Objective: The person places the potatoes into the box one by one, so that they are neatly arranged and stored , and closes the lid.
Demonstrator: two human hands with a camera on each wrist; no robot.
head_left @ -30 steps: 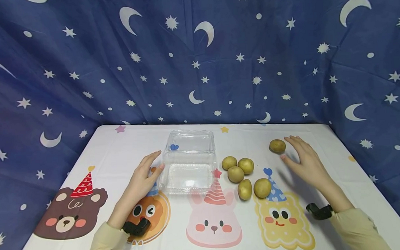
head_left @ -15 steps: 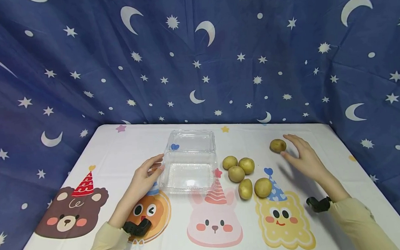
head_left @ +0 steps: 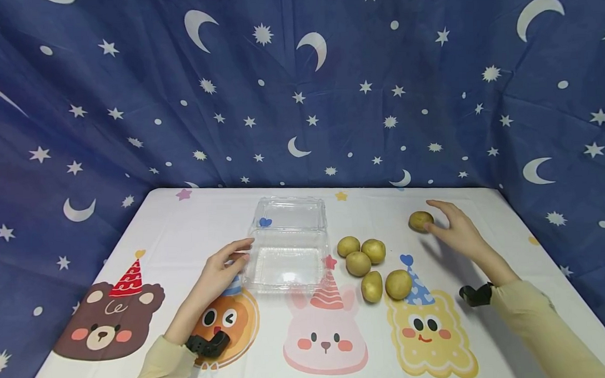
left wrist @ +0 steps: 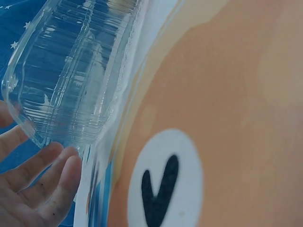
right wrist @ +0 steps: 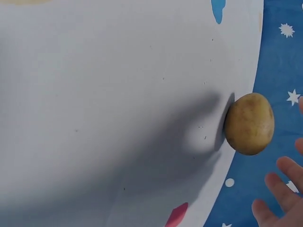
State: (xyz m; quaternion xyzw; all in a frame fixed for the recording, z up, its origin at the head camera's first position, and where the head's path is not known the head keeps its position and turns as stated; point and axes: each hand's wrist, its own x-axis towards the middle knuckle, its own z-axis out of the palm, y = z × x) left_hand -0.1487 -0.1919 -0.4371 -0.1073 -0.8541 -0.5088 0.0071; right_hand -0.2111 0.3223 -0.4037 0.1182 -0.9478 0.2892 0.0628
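A clear plastic clamshell box (head_left: 287,262) stands unfolded on the table, its lid (head_left: 289,213) lying back toward the curtain. My left hand (head_left: 222,272) is at the box's left edge, fingers loosely bent. In the left wrist view its fingertips (left wrist: 71,165) meet or nearly meet the plastic wall, and some fingers show behind it. A single potato (head_left: 420,221) lies at the back right. Close on its right is my right hand (head_left: 456,228), thumb and fingers spread. The right wrist view shows a gap between those fingers (right wrist: 281,189) and the potato.
Several more potatoes (head_left: 358,264) lie in a loose group right of the box. A white tablecloth (head_left: 208,214) printed with cartoon figures covers the table. Behind it hangs a dark blue curtain (head_left: 350,131) with moons and stars.
My right hand has moved slightly up and left, bringing the thumb in front of the lone potato. My left hand has shifted a little right, to the box's edge. The potatoes stay put.
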